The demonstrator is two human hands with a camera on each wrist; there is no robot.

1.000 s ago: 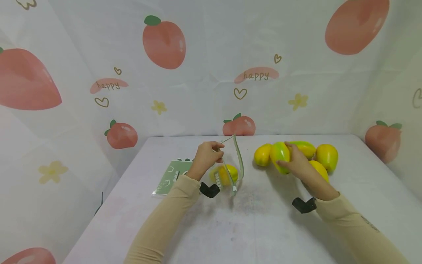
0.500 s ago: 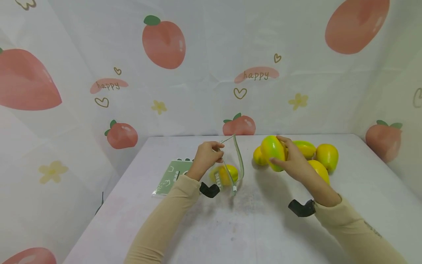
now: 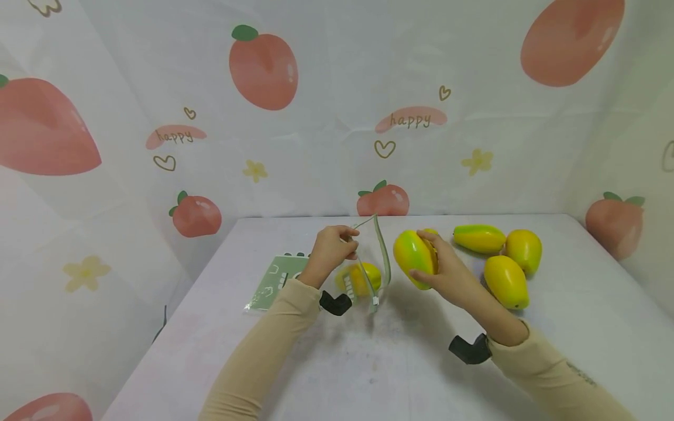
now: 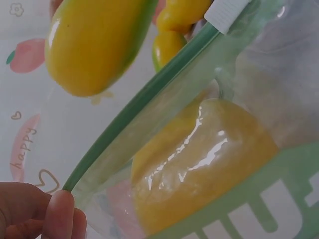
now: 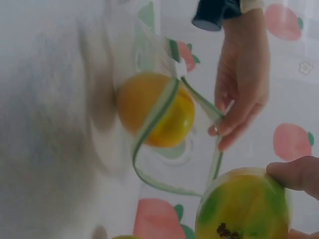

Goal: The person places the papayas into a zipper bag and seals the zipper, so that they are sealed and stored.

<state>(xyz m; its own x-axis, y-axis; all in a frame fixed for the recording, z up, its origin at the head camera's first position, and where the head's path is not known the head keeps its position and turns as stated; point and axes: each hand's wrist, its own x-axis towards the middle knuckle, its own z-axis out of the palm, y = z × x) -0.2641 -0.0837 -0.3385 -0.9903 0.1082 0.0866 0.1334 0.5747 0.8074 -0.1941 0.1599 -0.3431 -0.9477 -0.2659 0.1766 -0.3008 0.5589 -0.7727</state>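
My left hand (image 3: 334,251) pinches the rim of a clear zip bag (image 3: 387,257) with a green zip strip and a white slider. The bag stands with its mouth spread apart. One yellow-green mango (image 4: 209,159) lies inside it, seen through the plastic. To the right of the mouth, my right hand (image 3: 447,266) grips another mango (image 3: 413,257) above the table, thumb on the near side. The held mango (image 5: 244,209) is beside the zip strip in the right wrist view; whether they touch I cannot tell.
A long yellow-green fruit (image 3: 479,238) and two mangoes, a rear one (image 3: 523,251) and a nearer one (image 3: 506,282), lie at the right. Another fruit (image 3: 430,231) is mostly hidden behind my right hand. A flat green printed packet (image 3: 268,292) lies left of the bag.
My right hand has lifted the mango from the group and carried it left towards the bag's mouth. The left hand and the bag have stayed in place.
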